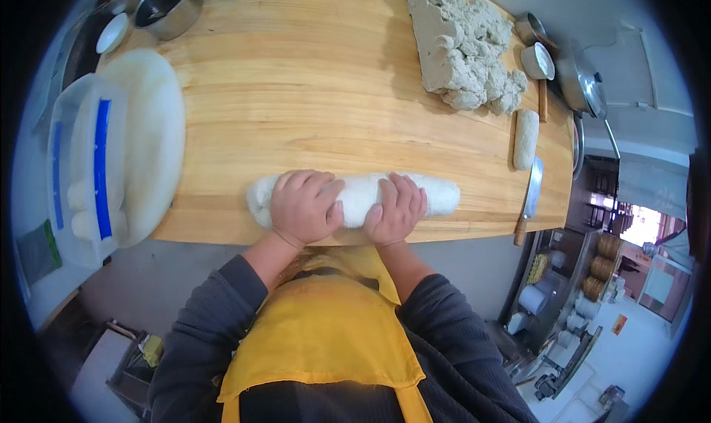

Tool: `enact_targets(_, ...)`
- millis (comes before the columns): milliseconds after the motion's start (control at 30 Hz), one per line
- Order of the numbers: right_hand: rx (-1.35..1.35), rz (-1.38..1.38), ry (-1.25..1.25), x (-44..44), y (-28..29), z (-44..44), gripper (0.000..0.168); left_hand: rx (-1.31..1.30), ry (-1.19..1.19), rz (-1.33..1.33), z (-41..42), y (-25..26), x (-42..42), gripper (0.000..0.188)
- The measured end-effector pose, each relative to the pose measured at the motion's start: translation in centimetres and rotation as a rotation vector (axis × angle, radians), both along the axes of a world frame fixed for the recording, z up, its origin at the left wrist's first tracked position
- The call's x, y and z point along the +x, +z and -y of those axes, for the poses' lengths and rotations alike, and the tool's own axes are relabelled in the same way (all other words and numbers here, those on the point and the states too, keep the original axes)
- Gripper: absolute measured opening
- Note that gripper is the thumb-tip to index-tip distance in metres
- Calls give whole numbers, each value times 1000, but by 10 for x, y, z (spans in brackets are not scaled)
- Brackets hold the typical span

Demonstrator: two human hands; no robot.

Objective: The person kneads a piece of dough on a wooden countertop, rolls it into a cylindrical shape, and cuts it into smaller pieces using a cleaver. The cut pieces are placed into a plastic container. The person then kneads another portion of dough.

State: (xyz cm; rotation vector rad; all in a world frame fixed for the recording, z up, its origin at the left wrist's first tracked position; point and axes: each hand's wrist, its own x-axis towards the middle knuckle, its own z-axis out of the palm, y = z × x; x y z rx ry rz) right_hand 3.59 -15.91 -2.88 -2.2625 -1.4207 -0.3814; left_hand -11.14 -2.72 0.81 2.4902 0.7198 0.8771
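A thick, pale log of dough (358, 201) lies crosswise near the front edge of a wooden worktop (311, 101). My left hand (305, 203) rests over its left part, fingers curved over the top and thumb toward the middle. Right of it, my right hand (397, 207) grips the log, fingers bent over it. Both ends of the log show beyond my hands. A large, rough mass of dough (464, 51) lies at the back right. On the right side are a short dough roll (526, 139) and a cleaver (533, 188) with a wooden handle.
At the left stand a clear plastic container (83, 167) with blue strips and a large pale round board (158, 145). Metal pots (169, 12) and a white bowl (113, 33) are at the back left. A small white bowl (537, 62) and a lidded pan (580, 81) stand at the right.
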Motion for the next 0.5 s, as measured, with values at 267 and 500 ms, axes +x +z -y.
enact_targets(267,-21,-75,160,62,18,-72,29,-365,57,-142,-68,-6,50,34)
enact_targets(500,-56,-117,218,95,5,-115,13,-543,296,-80,-84,-30,67,39)
